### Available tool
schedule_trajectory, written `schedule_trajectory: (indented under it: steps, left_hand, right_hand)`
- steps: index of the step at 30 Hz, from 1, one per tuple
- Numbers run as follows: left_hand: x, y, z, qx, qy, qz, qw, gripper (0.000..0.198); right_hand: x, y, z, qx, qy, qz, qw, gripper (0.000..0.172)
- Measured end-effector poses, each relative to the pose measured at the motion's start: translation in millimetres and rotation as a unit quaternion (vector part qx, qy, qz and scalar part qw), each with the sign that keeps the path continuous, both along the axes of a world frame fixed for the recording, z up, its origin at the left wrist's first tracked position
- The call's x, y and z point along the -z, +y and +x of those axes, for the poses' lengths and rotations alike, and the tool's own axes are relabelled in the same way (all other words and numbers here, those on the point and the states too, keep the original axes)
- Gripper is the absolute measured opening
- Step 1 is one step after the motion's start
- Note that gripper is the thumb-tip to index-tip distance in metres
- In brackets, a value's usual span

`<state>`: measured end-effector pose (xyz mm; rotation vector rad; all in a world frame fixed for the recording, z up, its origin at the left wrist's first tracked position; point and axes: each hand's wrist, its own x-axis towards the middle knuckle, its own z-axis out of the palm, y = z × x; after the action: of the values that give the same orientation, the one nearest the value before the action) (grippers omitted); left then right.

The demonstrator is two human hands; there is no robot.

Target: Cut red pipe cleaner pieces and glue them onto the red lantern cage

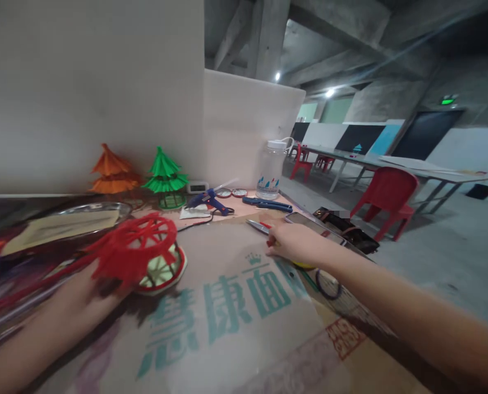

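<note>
My left hand (77, 298) rests on the cardboard at the lower left, its fingers against a red pipe-cleaner wheel-shaped frame (139, 251) that sits over a round red-rimmed base (165, 271). The fingers are blurred under the red frame. My right hand (295, 243) reaches forward over the cardboard sheet (235, 306), fingers curled on red-handled scissors (260, 226) whose metal blades point left. A yellow object peeks out beneath that hand.
An orange paper tree (113, 171) and a green paper tree (165, 172) stand by the wall. A blue glue gun (208, 201), blue pliers (268, 204), a plastic water bottle (272, 168), a phone (309, 224), a metal tray (75, 216) and red chairs (387, 200) lie around.
</note>
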<state>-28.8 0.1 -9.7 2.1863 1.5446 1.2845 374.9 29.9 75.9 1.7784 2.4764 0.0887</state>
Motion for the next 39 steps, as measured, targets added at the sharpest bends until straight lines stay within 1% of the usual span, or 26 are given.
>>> schedule_trajectory:
  steps: [1, 3, 4, 6, 7, 8, 10, 12, 14, 16, 18, 19, 21, 22, 25, 28, 30, 33, 34, 36, 39]
  left_hand:
    - [-1.1, 2, 2, 0.021, 0.015, -0.010, 1.000, 0.045]
    - [-4.9, 1, 7, 0.026, 0.013, -0.004, 1.000, 0.045]
    - [-8.1, -1, 9, 0.022, -0.004, -0.005, 1.000, 0.046]
    - [-18.2, -5, 10, 0.016, -0.063, -0.047, 0.997, 0.046]
    - [-25.2, -6, 8, 0.003, -0.085, -0.061, 0.995, 0.048]
    - [-33.5, -6, 5, -0.003, -0.102, -0.052, 0.993, 0.050]
    - [-52.3, -5, -4, 0.004, -0.115, -0.023, 0.993, 0.052]
    - [-71.4, -4, -14, -0.011, -0.149, -0.005, 0.989, 0.053]
    - [-87.5, -5, -22, -0.026, -0.180, 0.024, 0.983, 0.051]
    - [-99.8, -8, -27, -0.031, -0.193, 0.050, 0.979, 0.050]
    - [-108.4, -11, -29, -0.034, -0.186, 0.055, 0.980, 0.049]
    - [-111.6, -13, -30, -0.038, -0.180, 0.054, 0.981, 0.048]
    - [-115.8, -15, -29, -0.042, -0.172, 0.052, 0.983, 0.048]
    - [-116.9, -15, -28, -0.043, -0.173, 0.050, 0.983, 0.048]
    - [-116.9, -16, -23, -0.040, -0.176, 0.035, 0.983, 0.047]
    - [-112.1, -15, -18, -0.048, -0.153, 0.021, 0.987, 0.046]
    - [-105.3, -13, -17, -0.047, -0.148, 0.019, 0.988, 0.045]
    - [-88.0, -8, -16, -0.020, -0.153, 0.009, 0.988, 0.042]
    - [-80.7, -7, -15, -0.019, -0.158, 0.004, 0.987, 0.040]
    - [-65.4, -6, -10, -0.003, -0.126, -0.033, 0.991, 0.040]
    - [-44.5, -10, 2, 0.022, -0.112, -0.050, 0.992, 0.042]
  right_hand:
    - [5.8, -4, -2, 0.003, 0.004, 0.011, 1.000, 0.017]
    - [10.5, -10, -7, -0.002, 0.014, 0.027, 1.000, 0.016]
    - [9.6, -12, -10, -0.008, 0.020, 0.033, 0.999, 0.017]
    - [3.3, -15, -17, -0.018, 0.054, 0.056, 0.997, 0.014]
    - [-0.9, -15, -21, -0.020, 0.089, 0.066, 0.994, 0.012]
    - [-4.8, -15, -26, -0.022, 0.139, 0.066, 0.988, 0.010]
    - [-10.1, -13, -39, -0.031, 0.271, 0.038, 0.961, 0.007]
    - [-10.8, -11, -54, -0.051, 0.395, -0.007, 0.917, 0.005]
    - [-8.7, -12, -70, -0.078, 0.474, -0.028, 0.876, 0.006]
    - [-8.0, -13, -81, -0.101, 0.517, -0.034, 0.849, 0.013]
    - [-13.0, -14, -85, -0.107, 0.540, -0.036, 0.834, 0.021]
    - [-18.0, -14, -84, -0.104, 0.545, -0.032, 0.831, 0.021]
    - [-32.2, -13, -76, -0.093, 0.547, -0.008, 0.832, 0.012]
    - [-40.2, -13, -69, -0.088, 0.547, 0.011, 0.833, 0.008]
    - [-61.0, -12, -49, -0.093, 0.558, 0.078, 0.821, 0.014]
    - [-68.4, -13, -36, -0.098, 0.563, 0.116, 0.813, 0.022]
    - [-65.5, -15, -36, -0.092, 0.550, 0.115, 0.822, 0.024]
    - [-55.7, -15, -50, -0.082, 0.543, 0.069, 0.833, 0.019]
    - [-52.3, -14, -57, -0.082, 0.548, 0.047, 0.831, 0.018]
    - [-46.1, -15, -71, -0.091, 0.561, 0.010, 0.823, 0.017]
    - [-36.0, -22, -92, -0.125, 0.573, -0.004, 0.810, 0.020]
